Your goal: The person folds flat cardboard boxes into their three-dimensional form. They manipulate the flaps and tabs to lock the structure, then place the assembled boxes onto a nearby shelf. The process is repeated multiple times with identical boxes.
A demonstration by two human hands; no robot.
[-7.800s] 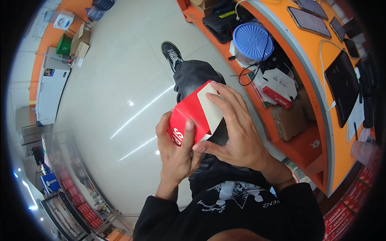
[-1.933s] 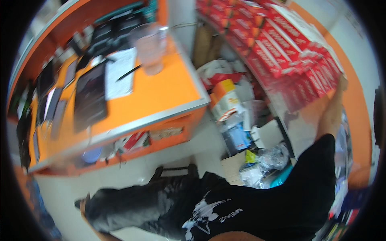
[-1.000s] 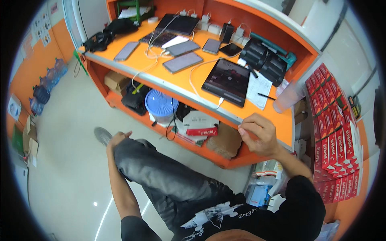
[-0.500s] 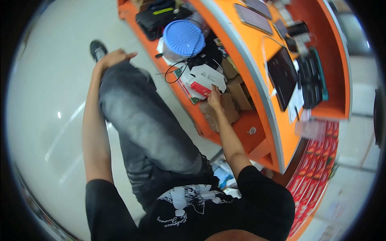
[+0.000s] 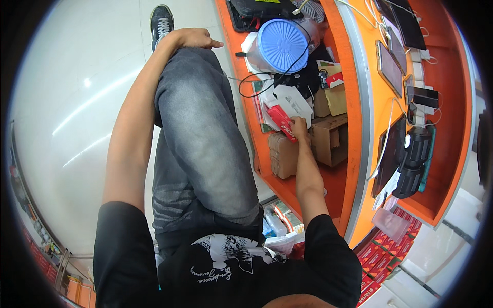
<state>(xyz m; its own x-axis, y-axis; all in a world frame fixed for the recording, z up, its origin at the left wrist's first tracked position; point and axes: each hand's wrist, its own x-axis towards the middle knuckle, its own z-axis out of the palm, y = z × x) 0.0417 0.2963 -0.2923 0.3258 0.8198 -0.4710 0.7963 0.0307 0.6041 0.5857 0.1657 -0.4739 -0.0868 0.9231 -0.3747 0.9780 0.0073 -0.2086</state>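
Note:
In the shelf under the counter, my right hand (image 5: pixel 300 129) is closed on the near end of a slim red box (image 5: pixel 280 121) with white print. The box lies tilted against a white angular carton (image 5: pixel 294 101). Just below it sits a brown cardboard packet (image 5: pixel 283 156), and an opened brown carton (image 5: pixel 327 139) stands to the right of the hand. My left hand (image 5: pixel 195 39) rests on my raised knee, holding nothing, one finger stretched out to the right and the others bent.
A clear tub with a blue ribbed lid (image 5: pixel 282 46) and a black case (image 5: pixel 264 13) fill the shelf's far part. A black cable (image 5: pixel 242 84) loops over its edge. Phones (image 5: pixel 389 68), a tablet (image 5: pixel 387 154) and white cords lie on the orange counter (image 5: pixel 359 233).
The view has shifted, so shelf and counter appear farther right. My right hand stays at the red box, which now shows more of its length. My left hand remains on the knee, fingers more bent.

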